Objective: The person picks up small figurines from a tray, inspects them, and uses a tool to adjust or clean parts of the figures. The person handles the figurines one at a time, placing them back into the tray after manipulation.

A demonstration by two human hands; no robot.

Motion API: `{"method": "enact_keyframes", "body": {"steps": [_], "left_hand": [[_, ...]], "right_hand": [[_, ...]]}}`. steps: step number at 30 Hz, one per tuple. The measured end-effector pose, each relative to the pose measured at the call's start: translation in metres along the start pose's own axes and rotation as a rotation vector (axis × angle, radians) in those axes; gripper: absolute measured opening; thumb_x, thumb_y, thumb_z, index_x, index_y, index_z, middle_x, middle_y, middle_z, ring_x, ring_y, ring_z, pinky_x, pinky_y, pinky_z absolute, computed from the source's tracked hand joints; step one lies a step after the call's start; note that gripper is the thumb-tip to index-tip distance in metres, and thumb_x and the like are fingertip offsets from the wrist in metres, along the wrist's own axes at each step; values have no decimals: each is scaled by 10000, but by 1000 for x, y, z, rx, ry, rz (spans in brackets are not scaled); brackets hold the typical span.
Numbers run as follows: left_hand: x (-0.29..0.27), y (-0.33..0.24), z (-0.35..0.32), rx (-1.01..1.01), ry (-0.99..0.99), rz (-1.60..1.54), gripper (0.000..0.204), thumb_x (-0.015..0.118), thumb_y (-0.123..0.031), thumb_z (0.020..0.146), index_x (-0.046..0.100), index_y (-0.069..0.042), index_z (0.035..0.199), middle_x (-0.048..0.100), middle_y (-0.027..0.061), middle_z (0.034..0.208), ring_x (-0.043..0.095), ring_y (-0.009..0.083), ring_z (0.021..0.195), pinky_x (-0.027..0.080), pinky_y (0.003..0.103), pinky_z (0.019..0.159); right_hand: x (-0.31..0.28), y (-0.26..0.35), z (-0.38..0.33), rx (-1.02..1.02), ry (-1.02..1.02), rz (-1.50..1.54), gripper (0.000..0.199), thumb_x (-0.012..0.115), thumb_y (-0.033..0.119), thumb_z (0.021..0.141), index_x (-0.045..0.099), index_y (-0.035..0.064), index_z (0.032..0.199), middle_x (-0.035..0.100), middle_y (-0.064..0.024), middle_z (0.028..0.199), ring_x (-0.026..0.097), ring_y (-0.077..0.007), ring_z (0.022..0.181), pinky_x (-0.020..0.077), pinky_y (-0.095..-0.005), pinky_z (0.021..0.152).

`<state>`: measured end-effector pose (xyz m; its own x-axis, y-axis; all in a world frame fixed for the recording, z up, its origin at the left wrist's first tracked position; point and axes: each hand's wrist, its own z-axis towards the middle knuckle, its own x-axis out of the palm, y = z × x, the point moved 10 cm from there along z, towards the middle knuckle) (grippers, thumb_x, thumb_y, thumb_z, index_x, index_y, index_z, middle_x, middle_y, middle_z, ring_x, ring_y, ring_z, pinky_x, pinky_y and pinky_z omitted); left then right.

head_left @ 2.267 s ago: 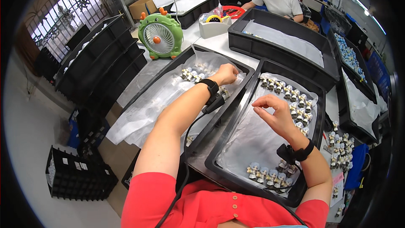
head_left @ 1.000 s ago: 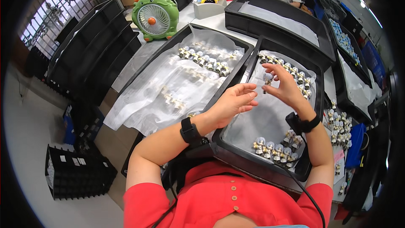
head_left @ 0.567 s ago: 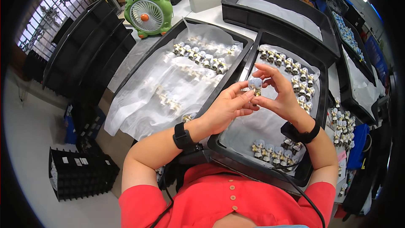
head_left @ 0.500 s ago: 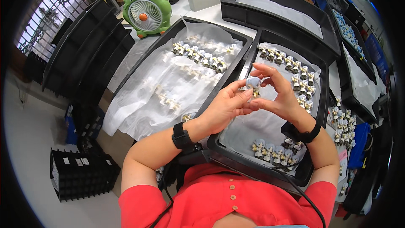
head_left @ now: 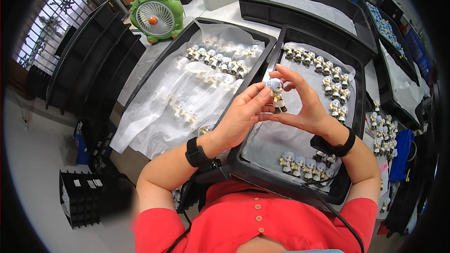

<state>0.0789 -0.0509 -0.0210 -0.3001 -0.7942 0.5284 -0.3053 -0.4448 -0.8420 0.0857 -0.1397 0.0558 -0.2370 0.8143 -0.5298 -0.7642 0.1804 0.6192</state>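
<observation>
Counter (head_left: pixel 234 15): a pale surface running across the upper half of the frame, carrying several black trays side by side.
Left tray (head_left: pixel 161 68): a long black tray sitting left of centre, lined with crinkled white sheeting (head_left: pixel 154 117); a row of small figurines (head_left: pixel 218 58) is standing near its upper end.
Right tray (head_left: pixel 358 98): a black tray lying in the centre-right of the frame, just beside the left tray; more figurines are lining its upper and right edges (head_left: pixel 335 86), and a short row (head_left: pixel 304 166) is standing at its lower end.
Far tray (head_left: pixel 304 7): another black tray with a white liner, sitting at the top of the frame.
Fan (head_left: pixel 156 15): a green, creature-shaped desk fan standing at the upper left, beyond the left tray.
Left hand (head_left: pixel 239 119): the grip is closing around the lower part of a figurine, fingers curled, thumb reaching up toward it; a black wristband is sitting on the wrist.
Right hand (head_left: pixel 302 105): fingers are spread and arching over the same figurine from the right, fingertips touching it; a black band is on this wrist too.
Held figurine (head_left: pixel 275 94): a small pale-haired doll figure, being held upright between both hands, above the right tray near the frame's centre.
</observation>
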Motion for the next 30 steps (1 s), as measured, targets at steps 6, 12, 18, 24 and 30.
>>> {"method": "enact_keyframes", "body": {"steps": [6, 12, 18, 24, 30], "left_hand": [[0, -3, -3, 19, -17, 15, 472, 547, -297, 919, 383, -38, 1277, 541, 44, 1049, 545, 102, 926, 481, 264, 798], [4, -6, -4, 71, 22, 130, 443, 559, -171, 905, 378, -47, 1289, 555, 57, 1120, 556, 128, 1027, 483, 295, 834], [6, -7, -4, 74, 34, 121, 479, 558, -161, 904, 348, -42, 1318, 570, 75, 1108, 566, 142, 1017, 485, 298, 826], [9, -11, -5, 95, 32, 152, 508, 556, -160, 905, 321, -37, 1338, 581, 91, 1096, 571, 149, 1008, 479, 297, 825], [9, -13, -5, 119, 33, 169, 500, 547, -164, 910, 323, -31, 1337, 590, 99, 1076, 577, 150, 992, 478, 293, 818]], "right_hand": [[0, 1, -2, -29, -23, -2, 910, 823, 134, 609, 331, 111, 1374, 528, -66, 1256, 534, -200, 1000, 453, -323, 809], [3, 2, -2, -33, -13, -18, 914, 821, 135, 606, 327, 100, 1374, 527, -66, 1254, 534, -207, 1014, 449, -327, 820], [3, 5, -1, -40, -8, -3, 912, 815, 123, 599, 333, 93, 1372, 527, -85, 1241, 525, -224, 1041, 437, -341, 858], [2, 7, 0, -44, -9, 3, 893, 808, 118, 606, 343, 86, 1367, 528, -99, 1233, 510, -254, 1068, 403, -364, 921], [2, 8, 1, -43, -6, 28, 871, 800, 114, 618, 348, 84, 1361, 523, -105, 1245, 499, -265, 1087, 393, -367, 935]]}}
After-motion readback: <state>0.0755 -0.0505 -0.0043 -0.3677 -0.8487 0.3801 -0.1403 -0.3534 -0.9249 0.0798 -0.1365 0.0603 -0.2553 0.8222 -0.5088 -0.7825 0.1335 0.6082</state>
